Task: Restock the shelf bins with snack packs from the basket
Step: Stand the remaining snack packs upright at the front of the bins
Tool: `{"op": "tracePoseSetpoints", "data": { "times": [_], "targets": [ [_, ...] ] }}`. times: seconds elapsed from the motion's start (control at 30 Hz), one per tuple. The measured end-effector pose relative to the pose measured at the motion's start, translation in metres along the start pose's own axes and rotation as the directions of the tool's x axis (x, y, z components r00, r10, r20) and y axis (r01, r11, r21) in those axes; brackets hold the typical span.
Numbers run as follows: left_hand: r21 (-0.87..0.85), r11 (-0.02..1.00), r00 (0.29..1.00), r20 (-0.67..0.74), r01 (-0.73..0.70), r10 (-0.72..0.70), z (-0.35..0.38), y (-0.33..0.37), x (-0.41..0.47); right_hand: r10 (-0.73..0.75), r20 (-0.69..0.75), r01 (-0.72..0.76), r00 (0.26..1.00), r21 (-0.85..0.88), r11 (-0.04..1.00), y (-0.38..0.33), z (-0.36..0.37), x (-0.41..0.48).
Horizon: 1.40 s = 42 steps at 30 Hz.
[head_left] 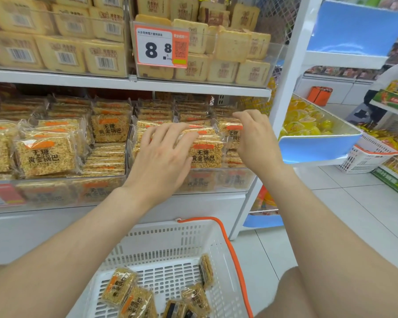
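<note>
My left hand (pixel 163 157) lies flat on clear-wrapped golden snack packs (pixel 206 154), orange-labelled. My right hand (pixel 255 141) curls over them; grip unclear.

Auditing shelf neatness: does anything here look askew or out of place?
Yes. In the upper right bin, a pale pack sits tilted against the neat rows. In the lower left bin, a front pack leans crooked. Nothing spilled.
</note>
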<state>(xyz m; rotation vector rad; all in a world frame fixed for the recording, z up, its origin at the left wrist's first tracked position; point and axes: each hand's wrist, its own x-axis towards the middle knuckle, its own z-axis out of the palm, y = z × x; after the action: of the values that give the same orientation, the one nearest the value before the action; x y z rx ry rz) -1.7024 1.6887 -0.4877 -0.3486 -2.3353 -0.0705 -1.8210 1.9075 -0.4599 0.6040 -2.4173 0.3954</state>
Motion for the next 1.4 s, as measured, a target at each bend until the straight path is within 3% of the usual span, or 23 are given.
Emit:
{"op": "tracePoseSetpoints", "data": {
  "times": [0.1, 0.17, 0.27, 0.33, 0.4, 0.5, 0.67, 0.73, 0.8, 0.93, 1.13, 1.23, 1.3, 1.4],
  "targets": [
    [-0.023, 0.999, 0.995, -0.100, -0.029, 0.027, -0.013, 0.005, -0.006, -0.027, -0.114, 0.039, 0.993, 0.106, 0.994, -0.027, -0.019, -0.011],
    [-0.051, 0.996, 0.994, -0.089, -0.068, 0.063, -0.023, 0.004, -0.013, -0.085, -0.118, 0.109, 0.989, 0.215, 0.971, -0.049, -0.033, -0.021],
    [-0.117, 0.993, 0.995, 0.098, -0.002, 0.013, -0.028, -0.002, -0.031, -0.244, 0.126, 0.194, 0.962, 0.313, 0.930, -0.084, -0.041, -0.041],
    [-0.059, 0.997, 0.955, 0.295, 0.055, -0.035, -0.023, -0.010, -0.047, -0.297, 0.405, 0.201, 0.865, 0.262, 0.944, -0.104, -0.032, -0.056],
    [-0.001, 0.998, 0.846, 0.531, 0.055, -0.046, -0.014, -0.019, -0.065, -0.293, 0.646, 0.239, 0.705, 0.173, 0.956, -0.122, -0.017, -0.072],
    [0.030, 0.999, 0.662, 0.748, 0.034, -0.045, 0.002, -0.029, -0.096, -0.275, 0.817, 0.321, 0.507, 0.118, 0.940, -0.144, 0.007, -0.099],
    [0.103, 0.979, 0.408, 0.897, 0.175, -0.167, 0.049, -0.039, -0.173, -0.323, 0.884, 0.543, 0.337, 0.098, 0.834, -0.170, 0.052, -0.141],
    [0.147, 0.967, 0.274, 0.940, 0.210, -0.202, 0.072, -0.040, -0.206, -0.324, 0.901, 0.586, 0.287, 0.103, 0.804, -0.176, 0.067, -0.152],
    [0.159, 0.952, 0.158, 0.966, 0.261, -0.204, 0.092, -0.037, -0.236, -0.326, 0.906, 0.609, 0.272, 0.101, 0.787, -0.179, 0.078, -0.157],
    [0.149, 0.917, 0.013, 0.986, 0.370, -0.165, 0.129, -0.028, -0.292, -0.327, 0.908, 0.592, 0.263, 0.116, 0.797, -0.178, 0.097, -0.154],
    [0.091, 0.849, -0.099, 0.994, 0.521, -0.046, 0.161, -0.016, -0.334, -0.307, 0.930, 0.563, 0.203, 0.146, 0.813, -0.179, 0.116, -0.144],
    [0.102, 0.848, -0.180, 0.984, 0.520, -0.007, 0.167, -0.009, -0.336, -0.307, 0.931, 0.553, 0.198, 0.153, 0.819, -0.182, 0.123, -0.140],
    [0.127, 0.854, -0.200, 0.979, 0.505, -0.028, 0.170, -0.006, -0.337, -0.323, 0.927, 0.552, 0.193, 0.170, 0.817, -0.186, 0.125, -0.138],
    [0.060, 0.883, -0.098, 0.995, 0.465, -0.016, 0.170, -0.002, -0.336, -0.339, 0.922, 0.550, 0.187, 0.188, 0.814, -0.192, 0.127, -0.135]
  ]
}}
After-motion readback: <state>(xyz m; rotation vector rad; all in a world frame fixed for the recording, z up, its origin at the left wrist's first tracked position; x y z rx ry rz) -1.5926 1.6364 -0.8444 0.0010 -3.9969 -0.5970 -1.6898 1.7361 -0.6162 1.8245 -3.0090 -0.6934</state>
